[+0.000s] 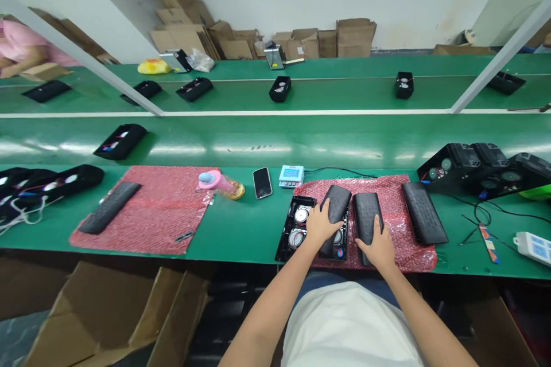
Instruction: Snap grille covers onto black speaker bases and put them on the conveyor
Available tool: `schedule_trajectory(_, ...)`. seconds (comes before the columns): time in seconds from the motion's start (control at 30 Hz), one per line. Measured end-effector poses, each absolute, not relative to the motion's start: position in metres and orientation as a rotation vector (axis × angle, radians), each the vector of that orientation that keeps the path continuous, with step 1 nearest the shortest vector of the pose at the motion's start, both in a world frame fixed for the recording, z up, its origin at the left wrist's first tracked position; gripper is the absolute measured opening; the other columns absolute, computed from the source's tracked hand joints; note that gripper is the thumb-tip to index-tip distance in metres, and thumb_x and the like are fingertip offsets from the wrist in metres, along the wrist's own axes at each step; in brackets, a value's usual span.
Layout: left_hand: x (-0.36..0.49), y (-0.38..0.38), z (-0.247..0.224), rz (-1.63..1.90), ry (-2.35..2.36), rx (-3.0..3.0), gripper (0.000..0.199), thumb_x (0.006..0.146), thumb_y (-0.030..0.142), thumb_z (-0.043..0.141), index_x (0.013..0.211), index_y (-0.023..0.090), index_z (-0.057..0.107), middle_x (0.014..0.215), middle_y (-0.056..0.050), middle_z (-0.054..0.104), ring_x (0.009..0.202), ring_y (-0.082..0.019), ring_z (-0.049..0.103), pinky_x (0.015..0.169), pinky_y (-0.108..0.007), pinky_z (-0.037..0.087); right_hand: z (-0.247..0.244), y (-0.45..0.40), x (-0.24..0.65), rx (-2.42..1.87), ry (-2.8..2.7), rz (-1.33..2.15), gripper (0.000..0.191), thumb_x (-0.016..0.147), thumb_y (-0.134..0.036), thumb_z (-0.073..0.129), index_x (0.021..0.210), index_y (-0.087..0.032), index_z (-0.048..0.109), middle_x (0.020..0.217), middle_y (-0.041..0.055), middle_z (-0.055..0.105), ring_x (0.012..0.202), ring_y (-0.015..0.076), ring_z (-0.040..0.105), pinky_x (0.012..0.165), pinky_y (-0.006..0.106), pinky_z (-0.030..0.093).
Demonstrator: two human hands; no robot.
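Panels (424, 213) lie on red bubble wrap (394, 198), cartons (305, 44) beyond the green bench (241, 229)

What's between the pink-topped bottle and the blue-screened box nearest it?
A phone, lying on the green bench; the head view shows it.

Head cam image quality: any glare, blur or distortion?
Head view: white glare streaks the green strip; head view: the right red wrap shows bright highlights; head view: posts splay outward, likely wide-angle; head view: fine detail is soft, blue display unreadable.
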State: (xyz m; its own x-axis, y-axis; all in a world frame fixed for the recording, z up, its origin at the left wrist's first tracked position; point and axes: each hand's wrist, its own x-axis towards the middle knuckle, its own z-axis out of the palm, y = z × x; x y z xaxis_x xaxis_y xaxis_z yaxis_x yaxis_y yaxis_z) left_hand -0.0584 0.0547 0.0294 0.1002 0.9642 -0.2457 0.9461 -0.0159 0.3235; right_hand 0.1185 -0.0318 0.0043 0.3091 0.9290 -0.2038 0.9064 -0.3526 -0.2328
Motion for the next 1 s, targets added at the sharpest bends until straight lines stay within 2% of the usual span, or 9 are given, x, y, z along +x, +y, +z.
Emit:
schedule_trajectory(0.1,-0.051,0.047,0.032,0.072,1.951,1.886,0.092,0.067,0.064,0.06,0.142,0.02,0.029,0.124,-0.017,0.05,0.117,-0.034,0.046,0.094,-0.041,0.038,0.004,-0.032,0.115,-2.507,-1.754,0.44,0.091,0.078,-0.054,0.057,0.145,-0.01,0.014,0.129,0.0264,0.036,0.113,0.0367,0.047,0.093,0.043,0.036)
schedule_trajectory(0.27,-0.036,0.027,0.024,0.11,2.057,1.824,0.091,0.068,0.062,0.061,0.142,0.02,0.028,0.124,-0.018,0.047,0.112,-0.034,0.047,0.092,-0.042,0.038,0.005,-0.031,0.111,-2.506,-1.761,0.457,0.09,0.078,-0.054,0.055,0.145,-0.01,0.014,0.132,0.0288,0.034,0.115,0.0385,0.046,0.094,0.043,0.035)
schedule_trajectory(0.47,-0.023,0.019,0.016,0.163,2.137,1.784,0.09,0.068,0.058,0.064,0.141,0.02,0.029,0.127,-0.019,0.042,0.115,-0.036,0.043,0.091,-0.045,0.039,0.004,-0.029,0.115,-2.501,-1.74,0.457,0.092,0.077,-0.054,0.057,0.145,-0.01,0.013,0.132,0.028,0.034,0.115,0.0384,0.045,0.094,0.044,0.035)
schedule_trajectory(1.0,-0.011,0.021,0.021,0.096,2.187,1.704,0.091,0.067,0.057,0.065,0.141,0.022,0.028,0.127,-0.017,0.043,0.118,-0.035,0.043,0.093,-0.045,0.039,0.003,-0.029,0.121,-2.448,-1.692,0.584,0.092,0.076,-0.051,0.059,0.145,-0.013,0.011,0.137,0.0271,0.03,0.12,0.039,0.041,0.096,0.046,0.033)
